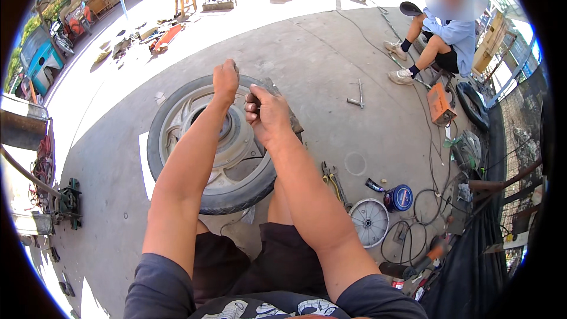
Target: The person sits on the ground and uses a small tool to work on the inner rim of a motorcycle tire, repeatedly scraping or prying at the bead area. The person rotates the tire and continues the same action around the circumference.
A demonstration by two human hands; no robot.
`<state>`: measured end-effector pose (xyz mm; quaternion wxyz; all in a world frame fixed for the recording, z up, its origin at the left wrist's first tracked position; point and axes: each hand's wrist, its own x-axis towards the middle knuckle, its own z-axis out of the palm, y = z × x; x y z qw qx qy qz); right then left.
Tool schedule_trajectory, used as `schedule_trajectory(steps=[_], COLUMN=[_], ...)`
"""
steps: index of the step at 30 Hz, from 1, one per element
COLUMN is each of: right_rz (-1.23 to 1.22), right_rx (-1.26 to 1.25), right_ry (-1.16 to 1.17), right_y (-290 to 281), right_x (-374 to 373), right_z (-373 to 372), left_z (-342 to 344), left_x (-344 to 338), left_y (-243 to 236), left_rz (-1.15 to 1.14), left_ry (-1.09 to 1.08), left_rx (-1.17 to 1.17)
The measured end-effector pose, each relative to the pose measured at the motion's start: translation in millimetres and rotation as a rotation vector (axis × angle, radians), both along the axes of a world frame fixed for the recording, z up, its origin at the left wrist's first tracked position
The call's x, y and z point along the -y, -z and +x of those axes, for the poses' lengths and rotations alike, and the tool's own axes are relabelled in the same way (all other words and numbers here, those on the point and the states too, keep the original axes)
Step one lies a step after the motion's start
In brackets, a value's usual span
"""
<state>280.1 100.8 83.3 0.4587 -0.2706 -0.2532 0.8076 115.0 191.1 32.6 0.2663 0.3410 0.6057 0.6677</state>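
A motorcycle-type wheel (236,149) with a black tyre and a pale spoked rim lies in front of me, close to my knees. Over its far part, my left hand (225,82) is closed, with the fingers curled. My right hand (266,112), closed as well, is held a little nearer and to the right, above the wheel's right side. Whatever either hand holds, if anything, is hidden or too small to make out. My forearms cover part of the rim and hub. A dark, block-like thing shows behind my right hand at the tyre's edge.
Right of my knee lie pliers (328,178), a round grey metal cover (369,223) and a blue tin (399,198). A T-shaped wrench (358,101) lies farther off. An orange box (439,104), loose cables and a seated person (452,35) are at the right.
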Motion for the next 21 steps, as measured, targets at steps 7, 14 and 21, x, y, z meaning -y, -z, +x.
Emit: schedule_trajectory(steps=[7, 14, 21], right_rz=[-0.009, 0.006, 0.015], right_rx=[-0.008, -0.015, -0.015], right_ry=[-0.011, -0.005, 0.002], right_y=[-1, 3, 4], right_x=[2, 0, 0], right_z=[-2, 0, -2], left_z=[-25, 5, 19], left_x=[10, 19, 16], left_y=[-6, -6, 2], left_rz=[-0.034, 0.063, 0.072], left_ry=[0.436, 0.152, -0.165], left_rx=[0.180, 0.057, -0.145])
